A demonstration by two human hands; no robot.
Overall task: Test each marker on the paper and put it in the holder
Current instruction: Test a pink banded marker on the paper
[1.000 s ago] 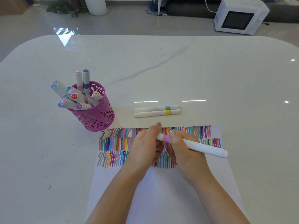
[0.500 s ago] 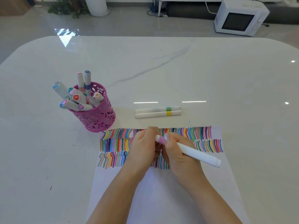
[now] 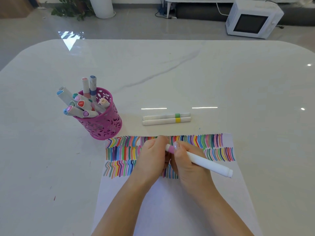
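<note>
Item 1: your right hand (image 3: 189,160). Its grip is pinched on the white marker with a pink band (image 3: 202,161), fingers wrapped round the barrel near the band. The barrel slants away to the right and toward you, its far end over the paper.

Item 2: your left hand (image 3: 153,155). It is curled at the marker's pink-banded end, thumb and fingers closed together there; whether they pinch the cap or only touch it cannot be told, as the tip is hidden between your hands.

Item 3: paper (image 3: 170,210). A white sheet, flat on the worktop (image 3: 238,82) directly in front of you. Its far part carries three rows of short strokes in many colours. Both your hands are above these rows, near the middle.

Item 4: pink holder (image 3: 102,125). A perforated cup, upright on the worktop just beyond the paper's far left corner. It holds about ten capped markers, most leaning out to the left, two standing nearly upright at the back.

Item 5: two loose markers on the worktop, just beyond the paper's far edge, lying side by side and touching, parallel to that edge. The farther is the green-banded marker (image 3: 166,115); the nearer is the yellow-banded marker (image 3: 166,121).

Item 6: beyond the worktop, on the floor, a white microwave (image 3: 252,19) at upper right and a potted plant (image 3: 71,7) at upper left.
</note>
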